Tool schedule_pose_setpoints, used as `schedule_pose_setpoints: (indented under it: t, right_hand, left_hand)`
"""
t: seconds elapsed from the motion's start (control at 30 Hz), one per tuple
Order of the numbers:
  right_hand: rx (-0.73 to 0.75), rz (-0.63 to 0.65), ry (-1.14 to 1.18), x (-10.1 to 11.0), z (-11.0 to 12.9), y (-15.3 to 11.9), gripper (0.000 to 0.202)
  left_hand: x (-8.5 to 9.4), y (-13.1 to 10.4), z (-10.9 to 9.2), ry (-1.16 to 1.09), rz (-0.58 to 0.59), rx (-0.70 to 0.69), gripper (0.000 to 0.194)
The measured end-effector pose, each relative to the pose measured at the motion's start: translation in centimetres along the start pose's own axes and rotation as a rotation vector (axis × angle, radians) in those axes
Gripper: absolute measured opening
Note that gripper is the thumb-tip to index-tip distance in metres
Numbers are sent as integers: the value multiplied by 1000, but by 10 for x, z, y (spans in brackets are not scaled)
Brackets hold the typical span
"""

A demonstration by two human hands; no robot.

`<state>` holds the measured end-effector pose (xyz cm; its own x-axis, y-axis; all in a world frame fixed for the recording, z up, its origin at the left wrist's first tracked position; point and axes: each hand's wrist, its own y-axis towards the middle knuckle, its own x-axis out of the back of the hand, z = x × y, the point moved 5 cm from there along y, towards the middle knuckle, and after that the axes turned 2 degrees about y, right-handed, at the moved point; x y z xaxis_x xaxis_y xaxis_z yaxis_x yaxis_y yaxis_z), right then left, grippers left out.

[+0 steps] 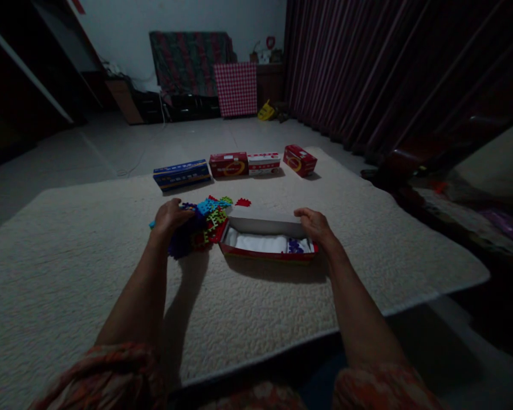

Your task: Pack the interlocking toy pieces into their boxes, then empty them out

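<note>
An open cardboard box [267, 256], red and yellow outside with a raised white flap, lies on the pale quilted cover. White cloth-like material [256, 243] fills most of it, and a purple plastic piece [296, 246] rests inside towards the right. My right hand [318, 228] grips the box at its right end, thumb and fingers on the flap's upper corner. To the left, my left hand [171, 217] reaches over a heap of colourful toothed plastic pieces [203, 222], fingers apart and touching its upper left. Part of the heap is hidden behind that hand. A red piece [243, 202] lies behind the box.
Beyond the heap stand a blue box [183, 175], a red box [228, 165], a white-and-red box [264, 163] and another red box [300, 160]. The quilted cover's front edge [282, 348] runs close to me. Dark curtains [346, 74] hang at the right.
</note>
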<state>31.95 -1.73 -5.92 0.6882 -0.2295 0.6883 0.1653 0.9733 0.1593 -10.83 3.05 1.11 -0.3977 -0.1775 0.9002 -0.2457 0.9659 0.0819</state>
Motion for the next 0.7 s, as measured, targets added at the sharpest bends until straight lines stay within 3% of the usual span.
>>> schedule_pose_setpoints:
  t: [0.07, 0.13, 0.17, 0.2, 0.3, 0.37, 0.43, 0.53, 0.7]
  right_hand:
    - [10, -7, 12, -2, 2, 1, 41]
    - [21, -34, 52, -4, 2, 2, 41]
    - [22, -48, 79, -5, 2, 3, 41]
    - [20, -60, 107, -7, 0, 4, 41]
    - [16, -69, 173, -9, -4, 6, 39]
    - [10, -64, 191, -11, -6, 6, 39]
    - [2, -61, 198, -11, -7, 6, 39]
    - [-13, -60, 202, -12, -8, 5, 39]
    - [-24, -63, 212, -12, -7, 4, 38]
  left_hand:
    - [1, -8, -16, 46, -60, -47, 55]
    - [-5, -24, -52, 29, -106, -232, 49]
    - [-15, -35, -74, -19, -50, -354, 43]
    - [-28, -47, -96, -82, 62, -471, 37]
    - [-79, -92, -158, -178, 549, -755, 30]
    - [-106, -116, -186, -123, 702, -860, 28]
    - [-125, -128, -203, -48, 736, -883, 23]
    - [-146, -132, -211, 45, 748, -838, 12]
    - [-167, -127, -209, 134, 719, -732, 29]
